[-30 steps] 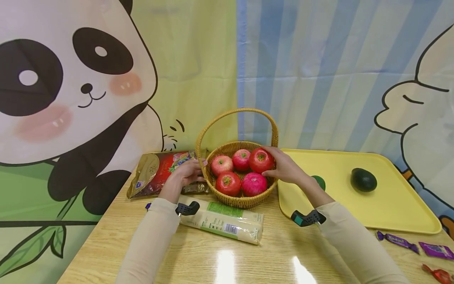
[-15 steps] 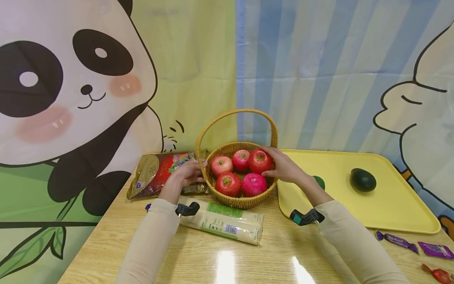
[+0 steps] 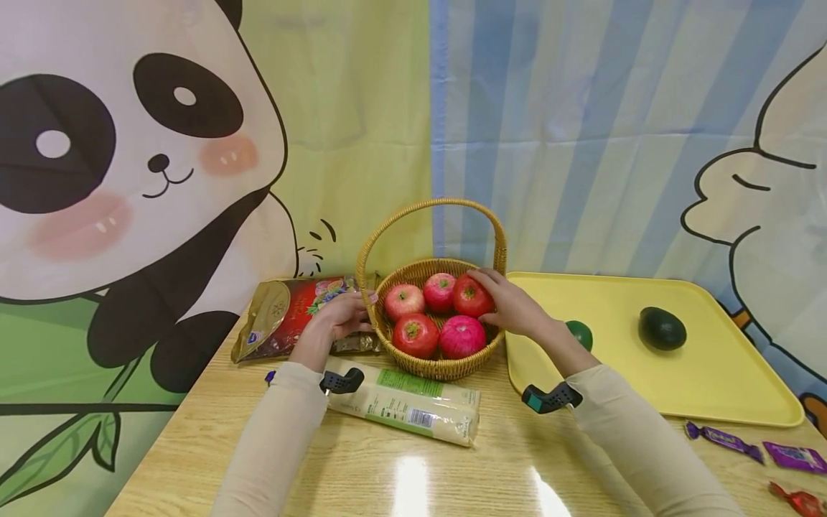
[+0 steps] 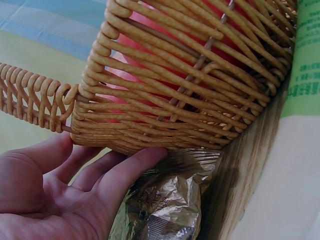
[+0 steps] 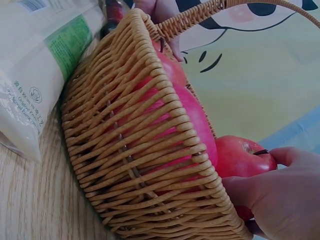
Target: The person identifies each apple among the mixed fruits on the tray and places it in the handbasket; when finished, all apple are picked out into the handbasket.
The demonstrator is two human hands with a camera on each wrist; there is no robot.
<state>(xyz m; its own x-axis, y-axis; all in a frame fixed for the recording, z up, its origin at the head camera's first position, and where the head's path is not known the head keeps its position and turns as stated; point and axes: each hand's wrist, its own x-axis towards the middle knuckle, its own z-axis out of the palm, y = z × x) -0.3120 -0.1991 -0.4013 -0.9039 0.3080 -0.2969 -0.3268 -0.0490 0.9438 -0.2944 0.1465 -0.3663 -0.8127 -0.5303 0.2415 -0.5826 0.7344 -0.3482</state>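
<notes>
A wicker basket (image 3: 439, 368) with a tall arched handle holds several red and pink apples. My right hand (image 3: 517, 305) grips the red apple (image 3: 470, 296) at the basket's right side, fingers over its top and thumb at its near side. In the right wrist view, that apple (image 5: 240, 157) shows its stem beside my fingers, at the rim. My left hand (image 3: 339, 316) touches the outside of the basket's left side. Its fingertips rest on the weave in the left wrist view, with the thumb near the handle's base.
A red and gold bag (image 3: 284, 316) lies behind my left hand. A cream and green packet (image 3: 413, 406) lies in front of the basket. The yellow tray (image 3: 711, 380) at right bears an avocado-like dark green fruit (image 3: 662, 328) and a green round thing (image 3: 580, 334). Wrapped candies (image 3: 723, 439) lie nearby.
My right hand has shifted slightly left and the red apple in it has turned, with its top now more hidden under my fingers. The left hand stays at the basket.
</notes>
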